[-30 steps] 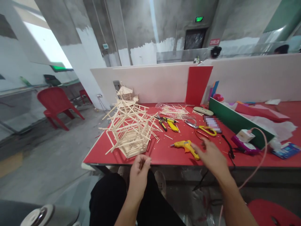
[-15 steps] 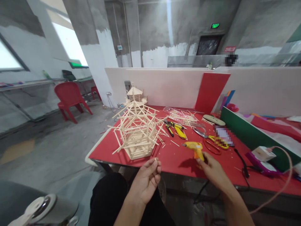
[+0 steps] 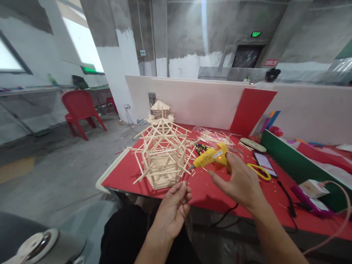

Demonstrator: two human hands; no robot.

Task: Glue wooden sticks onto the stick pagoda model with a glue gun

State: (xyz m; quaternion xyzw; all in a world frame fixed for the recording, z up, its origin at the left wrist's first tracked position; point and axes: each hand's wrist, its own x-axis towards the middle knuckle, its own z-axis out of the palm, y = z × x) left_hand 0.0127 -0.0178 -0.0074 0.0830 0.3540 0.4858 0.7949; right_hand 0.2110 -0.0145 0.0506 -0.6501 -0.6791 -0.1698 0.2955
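Observation:
My right hand (image 3: 242, 181) grips a yellow hot glue gun (image 3: 213, 156) above the red table, its nozzle pointing down and left. Just below that nozzle, my left hand (image 3: 174, 207) has thumb and fingers pinched together on a tiny pale piece, too small to make out fully. Left of the nozzle stands a pavilion-like frame of thin wooden sticks (image 3: 165, 157), with a six-sided base and sticks spreading out from its peak. Neither hand touches the frame. Behind it is a second wooden model (image 3: 160, 108) with a tiered roof.
Loose sticks and plastic wrap (image 3: 211, 135) lie at the back of the red table (image 3: 121, 176). Dark-handled pliers (image 3: 202, 147), yellow-handled scissors (image 3: 261, 172) and a phone (image 3: 265, 164) lie farther right. A green board (image 3: 291, 161) edges the right side, near a white plug adapter (image 3: 313, 187).
My right hand has lifted the glue gun off toward the left, bringing its nozzle close above my left hand. The left hand keeps its pinch, almost still. The view has shifted slightly.

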